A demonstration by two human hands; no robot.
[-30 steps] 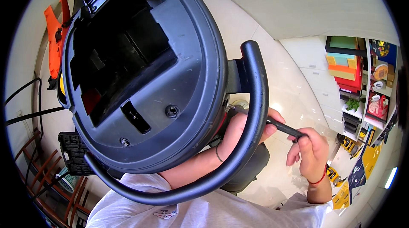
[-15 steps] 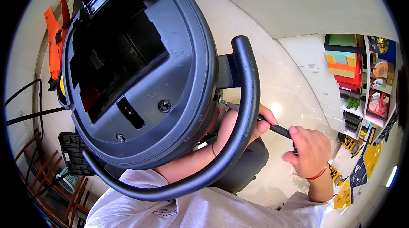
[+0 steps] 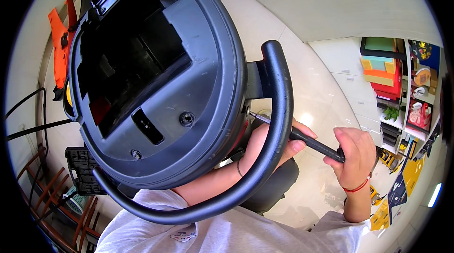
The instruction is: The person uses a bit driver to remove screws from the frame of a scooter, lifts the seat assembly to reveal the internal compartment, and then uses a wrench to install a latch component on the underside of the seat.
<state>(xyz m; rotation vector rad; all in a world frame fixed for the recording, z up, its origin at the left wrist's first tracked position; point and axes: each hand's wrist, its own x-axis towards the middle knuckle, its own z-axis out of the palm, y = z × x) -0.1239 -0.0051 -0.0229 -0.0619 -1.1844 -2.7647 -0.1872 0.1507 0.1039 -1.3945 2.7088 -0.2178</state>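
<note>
A dark grey, rounded machine housing [image 3: 208, 83] fills the upper left, with a curved black tube handle [image 3: 282, 92] around its near right side. Under that tube reaches my left hand [image 3: 294, 148], thumb and fingers closed about a screwdriver-like tool with a textured black handle [image 3: 314, 145]. Its thin metal shaft [image 3: 260, 117] meets a round fitting on the housing's side; the tip's fit is hard to see. At the handle's outer end my right hand [image 3: 358, 156] has its fingers curled round it. The tube hides part of the left hand and tool.
Behind my left elbow lies a black tool case [image 3: 85, 170], near a brown wooden rack [image 3: 61, 191]. Orange parts [image 3: 59, 47] stand at the far left. White drawers [image 3: 347, 80] and loaded shelves line the right.
My right hand has turned and shifted slightly right and up at the tool's end, showing more of the black handle. The housing and tube have shifted slightly right.
</note>
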